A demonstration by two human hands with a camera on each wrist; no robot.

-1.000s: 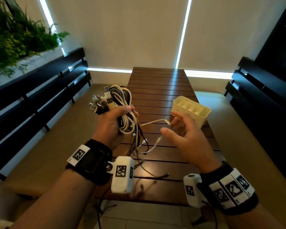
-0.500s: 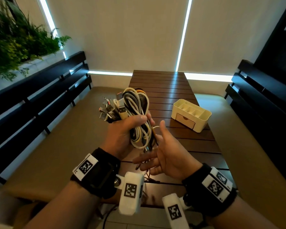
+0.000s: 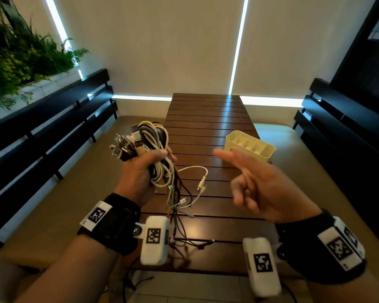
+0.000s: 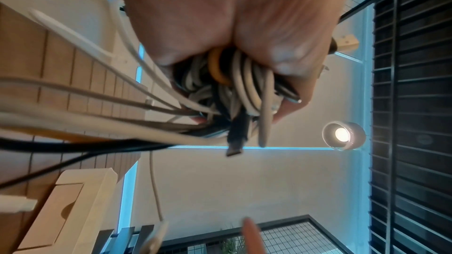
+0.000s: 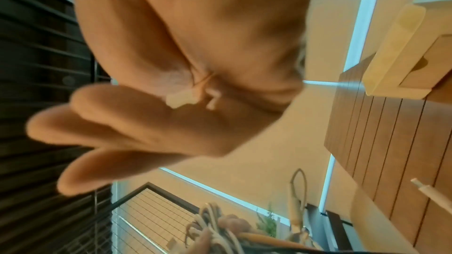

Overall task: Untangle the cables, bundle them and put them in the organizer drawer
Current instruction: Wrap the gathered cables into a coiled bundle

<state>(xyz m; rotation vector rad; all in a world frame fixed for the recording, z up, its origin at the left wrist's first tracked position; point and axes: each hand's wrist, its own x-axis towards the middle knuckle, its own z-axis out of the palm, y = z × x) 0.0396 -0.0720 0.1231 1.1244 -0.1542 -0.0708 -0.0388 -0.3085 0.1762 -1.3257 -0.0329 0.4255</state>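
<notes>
My left hand (image 3: pixel 143 171) grips a thick bundle of white, grey, black and orange cables (image 3: pixel 153 141), raised above the left edge of the wooden table (image 3: pixel 208 119). The coils (image 4: pixel 234 82) are packed inside the fist in the left wrist view. Several loose ends (image 3: pixel 179 206) hang from the bundle to the table, and one white cable (image 3: pixel 193 169) loops out to the right. My right hand (image 3: pixel 247 180) hovers apart from the bundle, index finger extended, holding nothing. The cream organizer (image 3: pixel 255 143) stands behind that hand; its drawer (image 4: pixel 58 213) is closed.
Dark slatted benches run along both sides (image 3: pixel 53 132) (image 3: pixel 341 127). Green plants (image 3: pixel 20 62) fill the upper left. Thin dark cable ends (image 3: pixel 193 242) lie on the near slats and trail over the table's front edge toward the tiled floor.
My right hand has left its palm-up place under the bundle and swung up and to the right. A white cable end now loops free beside the bundle. The left hand's grip is unchanged.
</notes>
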